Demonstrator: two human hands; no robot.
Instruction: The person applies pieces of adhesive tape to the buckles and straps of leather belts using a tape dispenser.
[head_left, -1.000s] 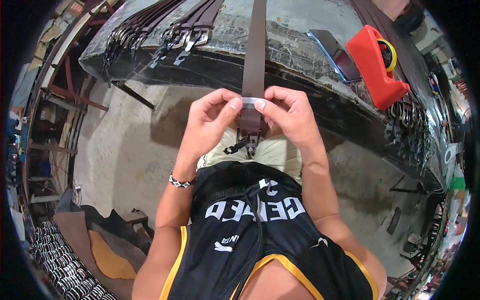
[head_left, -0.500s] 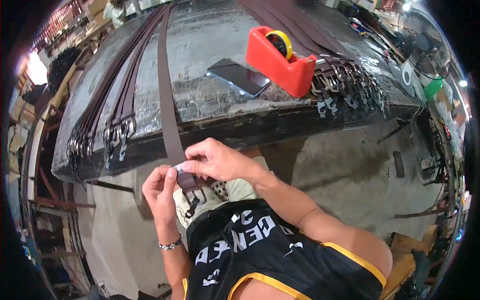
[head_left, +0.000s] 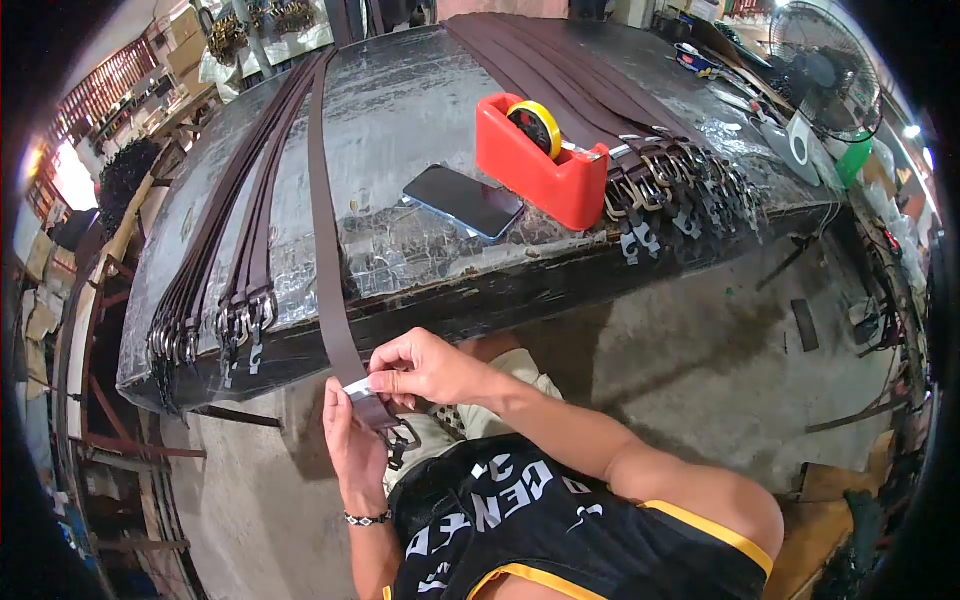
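A long brown strap (head_left: pixel 325 220) runs down the table and over its front edge to my hands. My left hand (head_left: pixel 355 440) is closed around its lower end, beside a metal buckle (head_left: pixel 404 438). My right hand (head_left: pixel 425 370) pinches a whitish, shiny piece (head_left: pixel 360 386) lying across the strap just above the buckle; whether it is tape or a label I cannot tell. On the table stands a red tape dispenser (head_left: pixel 540 170) with a yellow-rimmed roll (head_left: pixel 535 127). Left of the dispenser lies a dark phone (head_left: pixel 463 201).
Bundles of buckled straps hang over the front edge of the black table (head_left: pixel 400 110), one group at left (head_left: pixel 240 190), another at right (head_left: pixel 560 70). A fan (head_left: pixel 825 70) stands at the back right. My knees are under the table edge.
The view has tilted up, so the table appears lower. My left hand has turned and sits lower on the strap end, and the whitish piece shows more clearly across the strap.
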